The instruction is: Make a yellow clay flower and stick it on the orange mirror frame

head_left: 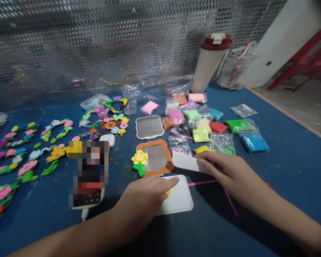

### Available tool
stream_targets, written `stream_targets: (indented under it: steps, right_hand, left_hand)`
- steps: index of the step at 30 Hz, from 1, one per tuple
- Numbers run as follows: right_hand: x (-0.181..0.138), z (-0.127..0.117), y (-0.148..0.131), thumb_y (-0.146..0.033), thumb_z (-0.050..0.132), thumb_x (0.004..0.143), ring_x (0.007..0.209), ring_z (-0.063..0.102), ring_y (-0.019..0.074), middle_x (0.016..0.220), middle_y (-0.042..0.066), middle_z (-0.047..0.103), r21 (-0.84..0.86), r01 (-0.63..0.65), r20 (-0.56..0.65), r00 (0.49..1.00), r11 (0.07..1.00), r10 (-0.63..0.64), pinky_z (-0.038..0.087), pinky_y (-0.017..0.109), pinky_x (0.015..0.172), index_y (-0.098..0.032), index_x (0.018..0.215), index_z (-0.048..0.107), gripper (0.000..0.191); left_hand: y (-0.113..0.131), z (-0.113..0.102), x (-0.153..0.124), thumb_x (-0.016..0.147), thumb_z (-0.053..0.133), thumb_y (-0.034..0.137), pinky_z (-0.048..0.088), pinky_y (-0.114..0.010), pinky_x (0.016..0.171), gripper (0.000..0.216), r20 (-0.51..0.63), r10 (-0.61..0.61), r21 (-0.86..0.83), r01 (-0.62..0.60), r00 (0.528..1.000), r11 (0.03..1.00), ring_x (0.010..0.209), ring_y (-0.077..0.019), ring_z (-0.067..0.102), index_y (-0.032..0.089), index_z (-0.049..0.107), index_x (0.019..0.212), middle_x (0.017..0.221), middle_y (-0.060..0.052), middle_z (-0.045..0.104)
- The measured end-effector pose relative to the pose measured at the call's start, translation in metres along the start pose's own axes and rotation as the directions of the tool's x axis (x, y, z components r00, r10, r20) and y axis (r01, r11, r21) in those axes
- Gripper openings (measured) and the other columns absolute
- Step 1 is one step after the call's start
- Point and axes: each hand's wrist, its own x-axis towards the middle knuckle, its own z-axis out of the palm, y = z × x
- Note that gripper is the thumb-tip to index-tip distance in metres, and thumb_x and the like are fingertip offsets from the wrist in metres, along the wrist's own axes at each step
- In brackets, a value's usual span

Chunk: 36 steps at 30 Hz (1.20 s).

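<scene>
1. Left hand (147, 198) curled over white board (180, 200); yellow piece (168, 192) at its fingertips, pinched or merely resting: cannot tell. Pressing down might flatten it.
2. Right hand (227, 167) grasps white flat tool (187, 163), tip just beside brown-rimmed frame (146, 145); a leftward swing could mark the rim, if soft.
3. Blue bench (296, 178), scuffed; coloured packets (200, 134) crowd beyond the tool.
4. Perforated screen (96, 46) behind; red chair (305, 60) far right.

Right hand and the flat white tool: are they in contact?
Touching: the head view shows the right hand gripping the flat white tool by one end.
</scene>
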Motion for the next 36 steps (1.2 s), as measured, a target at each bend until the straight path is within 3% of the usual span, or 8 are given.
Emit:
stream_targets:
  steps: [4, 8, 13, 16, 21, 27, 31, 36]
  right_hand:
    - [-0.002, -0.001, 0.005, -0.03, 0.041, 0.09, 0.074, 0.064, 0.0183, 0.087, 0.006, 0.07, -0.014, 0.004, -0.021, 1.0, 1.0, -0.004, 0.047, 0.028, 0.063, -0.02, 0.089, 0.062, 0.024]
    - [-0.004, -0.004, 0.011, -0.032, 0.041, 0.091, 0.072, 0.063, 0.0177, 0.084, 0.005, 0.069, -0.046, 0.0, -0.053, 0.999, 0.999, -0.003, 0.046, 0.027, 0.06, -0.02, 0.089, 0.062, 0.024]
    - [-0.006, -0.005, 0.01, -0.031, 0.04, 0.091, 0.075, 0.065, 0.0188, 0.087, 0.006, 0.07, -0.039, 0.017, -0.071, 0.997, 0.999, -0.02, 0.049, 0.028, 0.062, -0.02, 0.092, 0.062, 0.025]
    - [-0.006, -0.001, 0.005, -0.029, 0.041, 0.091, 0.083, 0.066, 0.0197, 0.095, 0.007, 0.07, -0.041, 0.05, 0.027, 0.998, 0.998, -0.049, 0.051, 0.03, 0.068, -0.02, 0.099, 0.062, 0.024]
    - [-0.003, 0.012, -0.006, -0.023, 0.04, 0.091, 0.085, 0.063, 0.0198, 0.098, 0.008, 0.066, -0.076, 0.21, 0.196, 0.962, 0.975, -0.191, 0.05, 0.033, 0.072, -0.02, 0.106, 0.059, 0.024]
    - [0.002, 0.016, -0.009, -0.019, 0.037, 0.091, 0.075, 0.059, 0.0227, 0.086, 0.01, 0.063, -0.262, 0.392, 0.135, 0.92, 0.882, -0.369, 0.048, 0.036, 0.063, -0.015, 0.109, 0.06, 0.03]
    - [0.005, 0.002, 0.009, -0.031, 0.049, 0.087, 0.08, 0.06, 0.0251, 0.097, 0.014, 0.061, -0.409, 0.313, 0.023, 0.942, 0.857, -0.334, 0.049, 0.035, 0.064, -0.014, 0.121, 0.053, 0.039]
    - [0.005, -0.026, 0.043, -0.033, 0.044, 0.088, 0.078, 0.058, 0.0254, 0.1, 0.015, 0.057, -0.604, 0.05, -0.162, 0.97, 0.795, -0.184, 0.043, 0.032, 0.056, -0.015, 0.118, 0.053, 0.036]
  left_hand:
    - [0.0, 0.0, -0.003, 0.085, 0.053, 0.013, 0.054, -0.034, 0.08, 0.051, 0.035, 0.058, 0.076, -0.06, 0.998, 0.995, 0.098, -0.0206, 0.063, 0.023, 0.039, 0.133, 0.114, -0.006, 0.066]
    - [0.003, -0.003, -0.004, 0.081, 0.06, 0.013, 0.053, -0.035, 0.079, 0.053, 0.005, 0.04, 0.173, -0.04, 0.999, 0.984, 0.097, -0.0222, 0.062, 0.02, 0.041, 0.13, 0.113, -0.007, 0.065]
    - [0.008, -0.009, -0.005, 0.082, 0.061, 0.034, 0.052, -0.032, 0.062, 0.022, -0.099, -0.076, 0.259, 0.099, 0.992, 0.961, 0.079, -0.0219, 0.064, 0.018, 0.059, 0.097, 0.091, -0.005, 0.068]
    - [0.007, -0.005, -0.007, 0.082, 0.058, 0.044, 0.041, -0.026, 0.046, 0.027, -0.131, -0.105, 0.329, 0.143, 0.986, 0.933, 0.056, -0.0166, 0.058, 0.018, 0.056, 0.074, 0.068, -0.001, 0.062]
    - [0.002, 0.005, -0.011, 0.094, 0.033, 0.043, 0.026, -0.027, 0.043, 0.042, -0.209, 0.112, 0.491, 0.005, 0.971, 0.871, 0.043, -0.0134, 0.045, 0.019, 0.049, 0.064, 0.05, 0.003, 0.049]
    - [0.0, 0.004, -0.014, 0.095, 0.04, 0.029, 0.025, -0.029, 0.047, 0.032, -0.249, 0.283, 0.535, -0.112, 0.926, 0.837, 0.045, -0.0134, 0.043, 0.02, 0.044, 0.065, 0.051, 0.004, 0.048]
    - [-0.002, 0.005, -0.016, 0.096, 0.034, 0.025, 0.028, -0.029, 0.049, 0.024, -0.199, 0.254, 0.477, -0.133, 0.946, 0.869, 0.051, -0.0144, 0.049, 0.02, 0.044, 0.075, 0.059, 0.003, 0.054]
    - [-0.007, 0.01, -0.019, 0.097, 0.021, 0.016, 0.033, -0.027, 0.05, 0.024, -0.115, 0.19, 0.399, -0.13, 0.975, 0.908, 0.056, -0.0142, 0.055, 0.021, 0.043, 0.087, 0.069, 0.003, 0.06]
